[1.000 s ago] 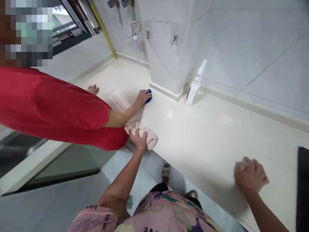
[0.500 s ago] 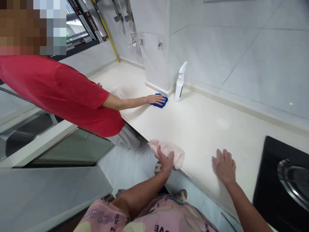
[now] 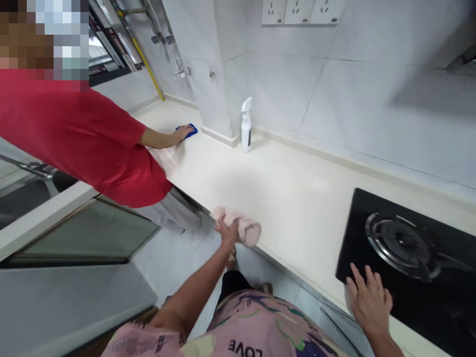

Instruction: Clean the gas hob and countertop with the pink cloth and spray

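A bunched pink cloth point(image 3: 248, 229) is gripped in my left hand point(image 3: 227, 231) at the front edge of the white countertop point(image 3: 290, 218). My right hand point(image 3: 371, 300), fingers spread and holding nothing, is at the front left corner of the black gas stove point(image 3: 351, 248). Behind the cloth, near the wall, a white spray bottle point(image 3: 246, 129) stands upright on the counter. Farther left, a co-worker's hand point(image 3: 182, 133) lies on a blue cloth point(image 3: 192, 131) on the countertop.
The co-worker in a red shirt point(image 3: 85, 139) leans over the counter at my left. A wall pillar point(image 3: 213, 99) juts out beside the spray bottle. Wall sockets point(image 3: 295, 11) sit above. A metal burner ring point(image 3: 401, 243) tops the stove. Behind the co-worker is a sink point(image 3: 22, 198).
My view has swung to the right. My right hand has gone from the bare counter to the stove's edge. The co-worker's blue cloth has moved left, past the pillar. My left hand still grips the pink cloth.
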`<state>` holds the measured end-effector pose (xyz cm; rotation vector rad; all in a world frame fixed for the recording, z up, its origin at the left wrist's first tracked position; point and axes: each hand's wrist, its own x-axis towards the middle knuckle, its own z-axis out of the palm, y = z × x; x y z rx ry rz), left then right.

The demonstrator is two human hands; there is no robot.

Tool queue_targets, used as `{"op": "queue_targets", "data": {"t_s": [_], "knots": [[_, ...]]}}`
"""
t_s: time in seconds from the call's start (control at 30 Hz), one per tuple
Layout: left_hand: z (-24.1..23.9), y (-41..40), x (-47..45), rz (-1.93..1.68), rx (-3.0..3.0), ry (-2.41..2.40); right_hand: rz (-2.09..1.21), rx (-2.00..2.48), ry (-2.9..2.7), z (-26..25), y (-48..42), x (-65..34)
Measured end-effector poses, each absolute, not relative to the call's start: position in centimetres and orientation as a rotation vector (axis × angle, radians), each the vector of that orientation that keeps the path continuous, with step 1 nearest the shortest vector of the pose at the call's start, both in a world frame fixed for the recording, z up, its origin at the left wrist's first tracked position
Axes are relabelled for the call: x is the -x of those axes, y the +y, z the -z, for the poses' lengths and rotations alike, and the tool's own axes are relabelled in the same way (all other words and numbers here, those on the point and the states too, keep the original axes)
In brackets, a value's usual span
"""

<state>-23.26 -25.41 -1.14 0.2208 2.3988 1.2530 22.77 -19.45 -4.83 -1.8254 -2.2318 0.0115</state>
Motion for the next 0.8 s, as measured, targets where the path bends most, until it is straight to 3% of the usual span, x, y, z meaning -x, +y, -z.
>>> {"op": "queue_targets", "data": {"t_s": [0.13,0.23,0.5,0.63,0.8], "knots": [[-0.1,-23.7,29.8,-1.25,-0.178,2.483,0.075,1.798,-2.19,5.0,-19.7,-22.4],[0.2,-22.9,29.6,-1.225,-0.173,2.504,0.108,1.78,-2.203,4.8,-19.5,-21.9],[3.5,-27.4,11.1,-1.044,-0.488,2.346,0.087,1.766,-2.166,5.2,-19.3,-22.8],[3.7,-29.4,7.9,-0.881,-0.708,2.199,-0.002,1.805,-2.073,3.7,-18.9,-20.6],[2.3,-29.2,11.3,-0.944,-0.623,1.971,-0.356,1.171,-2.554,0.9,-20.9,-8.9]]}}
